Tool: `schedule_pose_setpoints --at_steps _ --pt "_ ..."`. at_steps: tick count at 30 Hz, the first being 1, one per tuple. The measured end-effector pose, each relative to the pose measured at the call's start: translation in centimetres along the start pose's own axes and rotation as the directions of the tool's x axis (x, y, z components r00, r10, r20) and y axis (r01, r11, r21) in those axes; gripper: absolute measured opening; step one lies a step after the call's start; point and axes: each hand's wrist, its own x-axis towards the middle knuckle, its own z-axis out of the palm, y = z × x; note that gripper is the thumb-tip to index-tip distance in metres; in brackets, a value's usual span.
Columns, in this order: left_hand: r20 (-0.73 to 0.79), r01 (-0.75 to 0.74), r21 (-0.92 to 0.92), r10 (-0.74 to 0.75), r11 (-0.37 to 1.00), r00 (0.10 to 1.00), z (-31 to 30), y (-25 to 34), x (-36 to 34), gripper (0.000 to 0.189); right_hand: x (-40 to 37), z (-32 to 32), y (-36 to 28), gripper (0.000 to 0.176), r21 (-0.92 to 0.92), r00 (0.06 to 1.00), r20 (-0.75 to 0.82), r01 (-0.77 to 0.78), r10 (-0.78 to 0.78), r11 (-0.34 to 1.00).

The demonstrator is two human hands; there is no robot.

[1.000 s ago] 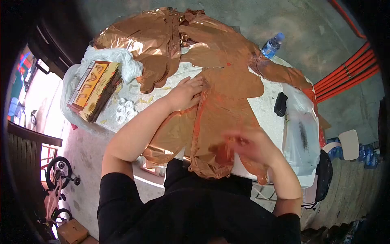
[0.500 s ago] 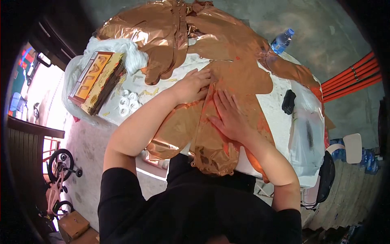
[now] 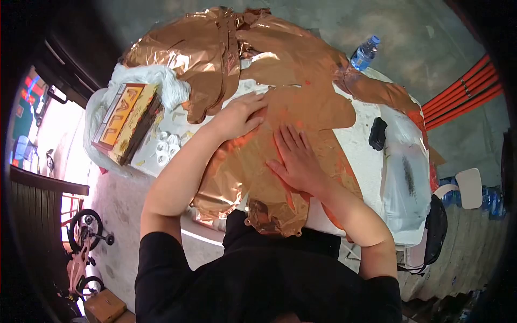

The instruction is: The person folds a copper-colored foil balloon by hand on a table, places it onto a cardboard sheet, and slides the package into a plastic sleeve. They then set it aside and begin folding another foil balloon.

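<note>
A flat, uninflated copper-coloured foil balloon (image 3: pixel 258 167) lies in front of me, its near end with small tabs hanging over the table edge. My left hand (image 3: pixel 243 116) rests on its upper left part, fingers stretched out and pointing right. On the middle of the foil my right hand (image 3: pixel 298 161) lies flat, with fingers extended and the thumb apart. Both palms press the sheet; neither grips anything. More copper foil balloons (image 3: pixel 186 40) lie in a shiny heap along the far side of the table.
On the white table (image 3: pixel 353 148), a box with gold letters (image 3: pixel 126 118), white strings (image 3: pixel 151 75) and white ribbon rolls (image 3: pixel 168 148) are at left. A water bottle (image 3: pixel 365 53), a black object (image 3: pixel 378 133) and plastic bags (image 3: pixel 404 177) are at right.
My hands have slid slightly left across the foil, the right one also a little towards me. The crease between them has flattened out. The view has shifted slightly.
</note>
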Motion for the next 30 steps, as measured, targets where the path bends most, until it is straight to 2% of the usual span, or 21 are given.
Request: schedule_pose_setpoints --at_steps 1,3,6,16,28,30 --pt "-0.001 -0.008 0.007 0.008 1.000 1.000 -0.2 -0.1 -0.2 0.044 0.0 0.0 0.1 0.072 -0.003 1.000 -0.010 -0.001 0.001 1.000" --pt "0.103 0.036 0.168 -0.054 0.985 0.993 -0.2 -0.3 -0.8 0.045 0.0 0.2 0.2 0.073 -0.016 1.000 -0.010 -0.006 0.006 1.000" --pt "0.112 0.033 0.196 -0.056 0.980 0.992 -0.2 -0.2 -1.1 0.047 0.1 0.3 0.4 0.073 -0.020 1.000 -0.006 -0.003 0.003 1.000" --pt "0.193 0.027 0.223 -0.071 0.975 0.979 -0.7 -0.2 -0.2 0.049 0.4 0.3 0.4 0.075 -0.015 1.000 -0.005 0.014 -0.014 1.000" --pt "0.183 0.012 0.208 -0.051 0.978 0.982 -0.8 -0.4 -0.4 0.048 0.5 0.4 0.4 0.075 -0.036 0.999 -0.029 0.021 -0.022 0.999" --pt "0.160 0.000 0.152 -0.025 0.988 0.987 -1.1 -0.1 -0.1 0.040 0.4 0.5 0.4 0.075 -0.025 1.000 -0.009 0.016 -0.016 1.000"
